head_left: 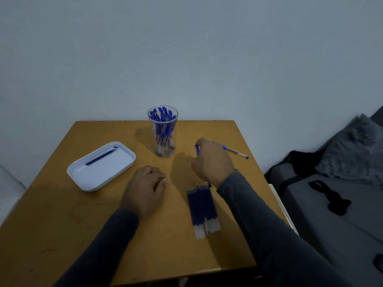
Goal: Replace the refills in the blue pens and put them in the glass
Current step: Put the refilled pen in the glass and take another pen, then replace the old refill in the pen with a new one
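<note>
A blue pen (235,151) lies on the desk (62,224) at the far right, its tip pointing right; its left end passes under the right hand (212,160). That hand's grip is narrow, fingers curled round a small blue piece (196,149) that shows at the fingertips; whether it is the pen's cap or a second pen cannot be told.

One clear glass (163,131) stands upright at the far middle of the desk, just left of the right hand. It is packed with blue pens, caps up, too crowded to count exactly.

One bundle of refills (202,208) lies flat near the right forearm, metal tips pointing away from the person, white ends toward them. They lie side by side and partly stacked, roughly a dozen, not countable for sure.

The left hand (146,189) rests knuckles-up on the desk between the bundle and the tray, fingers loosely curled, holding nothing.

One white tray (91,186) sits at the left, with a single blue refill (101,157) lying slantwise inside it.
</note>
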`<action>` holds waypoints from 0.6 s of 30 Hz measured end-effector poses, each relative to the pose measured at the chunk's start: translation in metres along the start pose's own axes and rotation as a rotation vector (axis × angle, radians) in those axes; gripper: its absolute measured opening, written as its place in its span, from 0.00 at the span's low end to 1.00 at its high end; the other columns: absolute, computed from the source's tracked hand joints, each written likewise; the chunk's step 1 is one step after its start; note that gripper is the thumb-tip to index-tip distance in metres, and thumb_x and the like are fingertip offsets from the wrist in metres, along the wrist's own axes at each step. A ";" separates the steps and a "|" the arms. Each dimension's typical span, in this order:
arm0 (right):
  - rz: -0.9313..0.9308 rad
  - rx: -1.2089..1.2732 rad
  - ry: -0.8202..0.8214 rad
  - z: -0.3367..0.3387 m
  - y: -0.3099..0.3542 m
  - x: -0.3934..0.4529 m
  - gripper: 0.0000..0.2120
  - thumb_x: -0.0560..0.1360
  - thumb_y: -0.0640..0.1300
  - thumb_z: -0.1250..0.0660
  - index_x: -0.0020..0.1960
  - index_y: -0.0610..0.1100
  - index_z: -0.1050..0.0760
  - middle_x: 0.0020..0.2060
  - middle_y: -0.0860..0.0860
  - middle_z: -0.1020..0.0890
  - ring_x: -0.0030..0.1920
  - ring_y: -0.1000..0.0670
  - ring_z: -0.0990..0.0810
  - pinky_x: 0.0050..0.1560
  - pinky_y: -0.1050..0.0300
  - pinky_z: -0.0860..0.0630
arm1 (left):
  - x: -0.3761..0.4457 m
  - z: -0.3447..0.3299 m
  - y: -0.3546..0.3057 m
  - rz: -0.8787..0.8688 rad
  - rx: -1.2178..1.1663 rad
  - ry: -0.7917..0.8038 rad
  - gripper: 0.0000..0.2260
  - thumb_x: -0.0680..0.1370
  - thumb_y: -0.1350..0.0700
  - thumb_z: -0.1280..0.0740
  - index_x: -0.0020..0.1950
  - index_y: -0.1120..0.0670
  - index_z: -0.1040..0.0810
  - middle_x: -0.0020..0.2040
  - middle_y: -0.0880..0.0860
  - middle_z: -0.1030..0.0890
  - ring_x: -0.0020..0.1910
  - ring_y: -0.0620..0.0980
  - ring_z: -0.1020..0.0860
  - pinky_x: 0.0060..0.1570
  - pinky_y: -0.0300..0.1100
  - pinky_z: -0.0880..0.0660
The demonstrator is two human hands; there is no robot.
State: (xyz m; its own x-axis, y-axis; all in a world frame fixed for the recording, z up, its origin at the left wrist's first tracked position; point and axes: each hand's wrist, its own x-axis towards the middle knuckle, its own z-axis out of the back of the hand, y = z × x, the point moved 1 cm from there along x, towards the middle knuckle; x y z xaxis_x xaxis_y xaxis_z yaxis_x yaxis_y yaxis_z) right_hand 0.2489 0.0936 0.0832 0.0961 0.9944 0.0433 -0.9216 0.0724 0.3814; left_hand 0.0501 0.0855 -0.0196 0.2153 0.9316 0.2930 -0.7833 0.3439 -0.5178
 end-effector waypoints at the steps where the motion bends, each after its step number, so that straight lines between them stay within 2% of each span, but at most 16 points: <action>1: -0.021 0.118 0.042 0.002 0.006 -0.005 0.20 0.78 0.43 0.34 0.70 0.45 0.29 0.58 0.47 0.21 0.53 0.46 0.21 0.53 0.49 0.19 | -0.006 0.002 -0.001 0.012 -0.031 -0.008 0.10 0.81 0.51 0.34 0.59 0.52 0.17 0.57 0.48 0.21 0.58 0.45 0.26 0.59 0.44 0.26; 3: -0.059 0.430 0.126 0.003 0.017 -0.019 0.26 0.78 0.44 0.33 0.75 0.46 0.30 0.62 0.47 0.21 0.59 0.46 0.20 0.55 0.50 0.20 | -0.019 0.007 -0.002 0.025 -0.086 -0.044 0.08 0.80 0.52 0.32 0.57 0.51 0.16 0.55 0.47 0.19 0.56 0.45 0.23 0.59 0.47 0.24; 4: -0.084 0.614 0.172 0.003 0.023 -0.027 0.25 0.78 0.43 0.33 0.74 0.47 0.29 0.56 0.46 0.19 0.55 0.44 0.18 0.50 0.48 0.18 | -0.025 0.010 -0.002 0.038 -0.117 -0.060 0.08 0.80 0.52 0.31 0.56 0.51 0.16 0.53 0.46 0.19 0.54 0.44 0.22 0.57 0.46 0.23; 5: -0.120 0.786 0.229 0.000 0.027 -0.036 0.23 0.78 0.40 0.34 0.72 0.48 0.27 0.45 0.45 0.19 0.46 0.43 0.17 0.39 0.48 0.18 | -0.031 0.014 -0.002 0.063 -0.150 -0.070 0.07 0.80 0.52 0.31 0.55 0.50 0.16 0.52 0.44 0.19 0.52 0.42 0.22 0.56 0.45 0.22; 6: -0.152 0.920 0.276 -0.005 0.030 -0.043 0.21 0.77 0.38 0.35 0.69 0.50 0.26 0.38 0.46 0.22 0.35 0.45 0.21 0.28 0.52 0.25 | -0.037 0.018 -0.002 0.090 -0.182 -0.075 0.07 0.80 0.51 0.32 0.55 0.49 0.16 0.50 0.43 0.19 0.51 0.39 0.22 0.55 0.44 0.21; 7: -0.173 1.005 0.302 -0.013 0.032 -0.048 0.19 0.77 0.36 0.36 0.65 0.50 0.27 0.34 0.45 0.24 0.28 0.48 0.25 0.22 0.56 0.32 | -0.042 0.023 -0.001 0.120 -0.213 -0.076 0.07 0.80 0.51 0.32 0.54 0.48 0.16 0.49 0.41 0.18 0.50 0.38 0.22 0.54 0.44 0.21; 9: -0.217 1.106 0.327 -0.030 0.035 -0.056 0.16 0.77 0.36 0.35 0.63 0.47 0.29 0.31 0.46 0.21 0.24 0.50 0.27 0.20 0.58 0.36 | -0.051 0.031 0.000 0.145 -0.288 -0.077 0.06 0.81 0.50 0.33 0.51 0.46 0.16 0.46 0.40 0.17 0.48 0.39 0.20 0.51 0.45 0.20; 13: -0.297 1.203 0.319 -0.058 0.041 -0.071 0.11 0.80 0.38 0.34 0.61 0.43 0.31 0.35 0.42 0.18 0.27 0.48 0.22 0.20 0.57 0.30 | -0.063 0.044 -0.004 0.198 -0.458 -0.060 0.12 0.83 0.48 0.37 0.46 0.47 0.16 0.42 0.44 0.15 0.43 0.45 0.18 0.46 0.52 0.19; 15: -0.301 1.230 0.273 -0.067 0.042 -0.077 0.11 0.81 0.37 0.34 0.61 0.40 0.32 0.37 0.40 0.18 0.27 0.47 0.22 0.22 0.55 0.27 | -0.067 0.049 -0.006 0.243 -0.551 -0.014 0.13 0.83 0.46 0.37 0.48 0.50 0.16 0.42 0.48 0.15 0.41 0.49 0.16 0.43 0.57 0.18; 18: -0.291 1.272 0.232 -0.075 0.039 -0.086 0.10 0.82 0.38 0.34 0.61 0.38 0.31 0.36 0.40 0.17 0.28 0.46 0.22 0.23 0.56 0.25 | -0.074 0.050 -0.008 0.302 -0.618 0.096 0.09 0.80 0.46 0.32 0.55 0.48 0.16 0.43 0.48 0.14 0.39 0.50 0.16 0.39 0.50 0.17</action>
State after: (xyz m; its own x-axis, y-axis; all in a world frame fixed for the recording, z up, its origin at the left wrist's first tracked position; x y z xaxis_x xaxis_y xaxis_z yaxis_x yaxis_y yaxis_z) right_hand 0.1762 0.0167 0.0251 0.0456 0.9541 -0.2960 0.1266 0.2884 0.9491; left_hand 0.0118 0.0082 0.0030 0.1132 0.9936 0.0066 -0.3474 0.0458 -0.9366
